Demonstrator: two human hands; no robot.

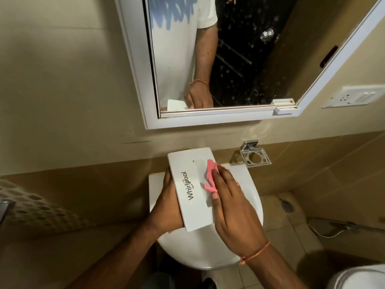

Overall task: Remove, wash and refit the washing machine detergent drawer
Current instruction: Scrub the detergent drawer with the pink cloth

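1. Two hands share the work: the left hand grips the detergent drawer by its 9 o'clock edge, over the basin.
2. Right hand presses a pink sponge flat on the panel's handle recess, toward 3 o'clock.
3. Best to scrub firmly, brace well.
4. Basin's inside is hidden; the holder ring at 1 o'clock holds nothing.

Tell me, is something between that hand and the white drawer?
Yes. A pink sponge sits under the right hand fingers, pressed against the drawer front. The left hand grips the drawer's edge directly, with nothing between.
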